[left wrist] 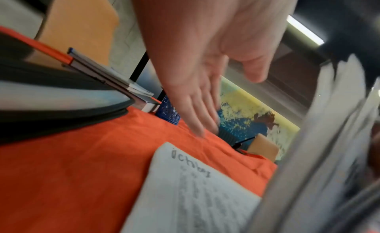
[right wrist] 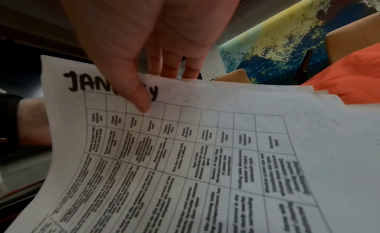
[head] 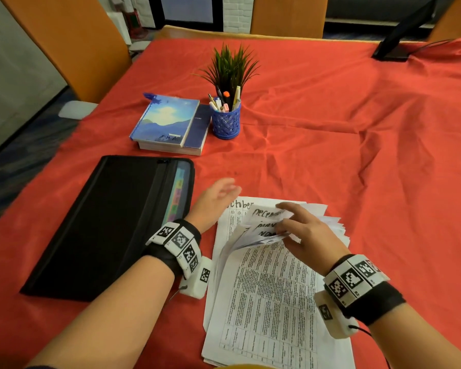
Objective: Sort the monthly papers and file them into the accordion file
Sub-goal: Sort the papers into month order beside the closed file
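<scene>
Two hands working. My right hand is pinching a fanned bunch of lifted sheets, thumb on top and fingers curled behind the far edge (top sheet in the right wrist view is lettered as January). My left hand is hovering just past the stack's far left corner, fingers straight and slightly apart, holding nothing; it's blurred, so I can't tell whether it's touching the cloth.

One stack of papers is lying flat in front of me, printed tables facing up; sheet count not readable. One black accordion file is lying flat just left of the stack, its zipper open along the right edge, coloured tabs showing.

Farther back: two books stacked, one blue pen cup just right of them, one green plant behind the cup, one black monitor stand at the far right.

The surface is wearing a wrinkled red cloth. Orange chairs are standing around it, and a splattered blue-yellow wall is showing beyond.
</scene>
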